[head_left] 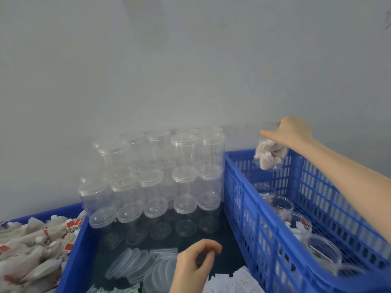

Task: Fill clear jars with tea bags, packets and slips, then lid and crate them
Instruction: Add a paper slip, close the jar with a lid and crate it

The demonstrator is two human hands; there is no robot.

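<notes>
We face a plain pale grey wall filling the view from nine to three o'clock, evenly and softly lit. At six o'clock we see a dark, glossy counter below it.

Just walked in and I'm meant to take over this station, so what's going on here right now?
A person is packing tea bags into clear jars. Their right hand grips a filled jar by its top, above the far end of the blue crate, where more filled jars stand in a row. The left hand hovers loosely curled and holds nothing, over loose lids. Empty jars are stacked against the wall, and a bin of tea bags sits at left.
</notes>
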